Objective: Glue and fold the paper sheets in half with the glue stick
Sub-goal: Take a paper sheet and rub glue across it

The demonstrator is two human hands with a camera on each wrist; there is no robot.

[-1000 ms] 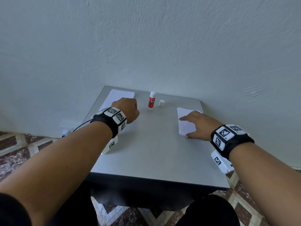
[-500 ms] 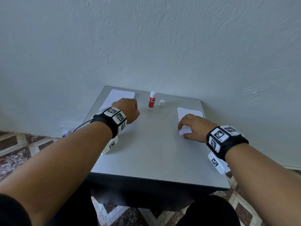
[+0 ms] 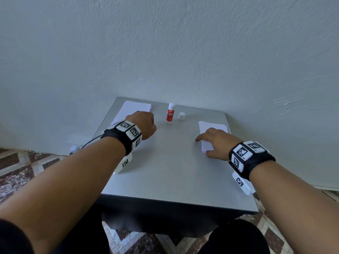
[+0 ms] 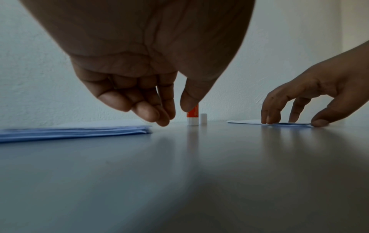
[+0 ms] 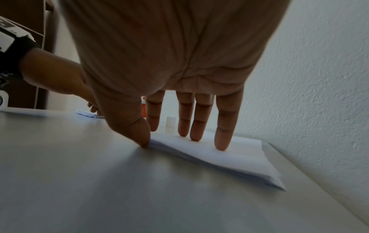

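An uncapped red glue stick [image 3: 170, 113] stands at the back of the grey table [image 3: 165, 171], with its white cap [image 3: 181, 116] beside it. A stack of flat white sheets [image 3: 132, 109] lies at the back left. My left hand [image 3: 146, 123] hovers at that stack's near right corner with its fingers [image 4: 161, 121] loosely curled, holding nothing. A pile of folded sheets [image 5: 239, 157] lies at the right. My right hand [image 5: 169, 140] presses on it with straight fingers [image 5: 221, 145], the thumb at its near left edge.
A rough white wall [image 3: 183, 52] rises directly behind the table. Patterned floor tiles [image 3: 22, 165] surround it, with a black cable [image 3: 91, 142] and a small white object at the left. My dark-clothed knees [image 3: 234, 235] sit below the front edge.
My right hand has slid toward me over the folded pile, curling briefly, and now lies spread on it again. The left hand has not moved.
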